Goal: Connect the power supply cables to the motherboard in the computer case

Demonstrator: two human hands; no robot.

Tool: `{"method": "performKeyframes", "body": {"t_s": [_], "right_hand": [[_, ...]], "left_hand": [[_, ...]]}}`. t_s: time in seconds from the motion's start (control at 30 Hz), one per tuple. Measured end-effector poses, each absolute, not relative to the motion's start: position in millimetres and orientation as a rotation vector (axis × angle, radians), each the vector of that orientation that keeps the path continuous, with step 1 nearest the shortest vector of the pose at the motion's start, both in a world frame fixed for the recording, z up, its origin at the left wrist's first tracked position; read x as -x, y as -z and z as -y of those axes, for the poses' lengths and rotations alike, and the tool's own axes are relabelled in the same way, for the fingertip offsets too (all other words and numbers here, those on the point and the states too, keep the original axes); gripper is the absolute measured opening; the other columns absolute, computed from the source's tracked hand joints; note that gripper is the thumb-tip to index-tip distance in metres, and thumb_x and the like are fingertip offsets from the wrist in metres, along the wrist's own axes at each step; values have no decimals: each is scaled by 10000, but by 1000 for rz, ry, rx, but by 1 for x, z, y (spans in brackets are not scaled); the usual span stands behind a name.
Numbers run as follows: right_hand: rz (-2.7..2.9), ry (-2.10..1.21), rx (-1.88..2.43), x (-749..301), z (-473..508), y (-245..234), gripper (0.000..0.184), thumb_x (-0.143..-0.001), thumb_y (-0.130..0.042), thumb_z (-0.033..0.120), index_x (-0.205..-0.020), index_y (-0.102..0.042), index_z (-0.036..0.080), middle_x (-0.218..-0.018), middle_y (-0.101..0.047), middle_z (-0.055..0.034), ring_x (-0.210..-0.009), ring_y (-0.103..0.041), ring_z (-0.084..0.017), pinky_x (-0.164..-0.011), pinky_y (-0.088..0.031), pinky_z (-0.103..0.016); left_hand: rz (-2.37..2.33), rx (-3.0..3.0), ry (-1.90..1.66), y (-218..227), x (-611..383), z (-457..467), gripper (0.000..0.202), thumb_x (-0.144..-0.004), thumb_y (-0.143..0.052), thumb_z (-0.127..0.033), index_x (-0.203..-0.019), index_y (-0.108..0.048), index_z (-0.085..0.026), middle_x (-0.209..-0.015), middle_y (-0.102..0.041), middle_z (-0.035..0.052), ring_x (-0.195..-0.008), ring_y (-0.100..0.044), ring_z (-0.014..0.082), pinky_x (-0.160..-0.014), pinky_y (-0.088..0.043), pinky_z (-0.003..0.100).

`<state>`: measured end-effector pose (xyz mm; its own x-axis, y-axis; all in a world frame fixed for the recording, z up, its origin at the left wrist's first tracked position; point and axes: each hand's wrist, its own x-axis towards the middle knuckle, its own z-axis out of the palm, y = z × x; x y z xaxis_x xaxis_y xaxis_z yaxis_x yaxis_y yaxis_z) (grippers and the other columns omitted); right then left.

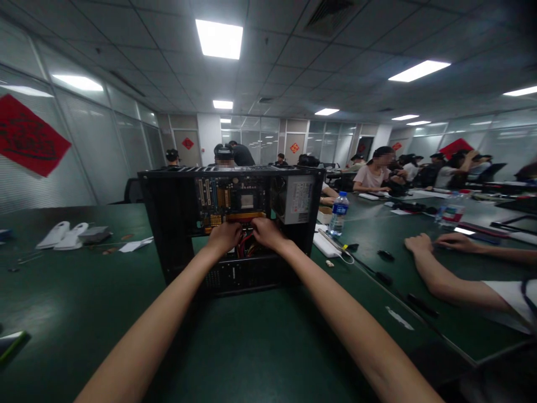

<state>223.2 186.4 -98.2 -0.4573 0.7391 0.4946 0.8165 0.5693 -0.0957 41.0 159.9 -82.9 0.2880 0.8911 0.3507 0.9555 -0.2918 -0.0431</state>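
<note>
An open black computer case [172, 224] stands on the green table with its inside facing me. Its motherboard [218, 204] carries a square processor [247, 201], and a power supply [296, 198] fills the upper right corner. Both hands reach in at the board's lower edge, just below the yellow memory slots [245, 216]. My left hand [226, 236] is closed, fingers curled inward. Beside it my right hand [268, 233] is also closed, its fingertips close to the left ones. Whatever they pinch is hidden. Red and dark cables [246, 246] hang between and below them.
Right of the case are a water bottle [339, 214], a white power strip [326, 244] and black cables [384, 277]. A co-worker's forearms [436, 268] rest farther right. White slippers [62, 235] and a grey block [95, 234] lie on the left.
</note>
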Motion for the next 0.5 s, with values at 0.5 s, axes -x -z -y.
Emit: {"method": "performKeyframes", "body": {"t_s": [0.5], "right_hand": [[2471,96,873,-212,-173,97,141,-865,-517,104,-951,-624,137,-1037,-650,-103,-1005,-564,-211,-915,-433,-325]], "left_hand": [[1544,2584,334,89,-34,-148,322,-914,-460,-375,-1164,-545,-190,-1152,-701,136,-1043,-683,317,-847,-516,402]]}}
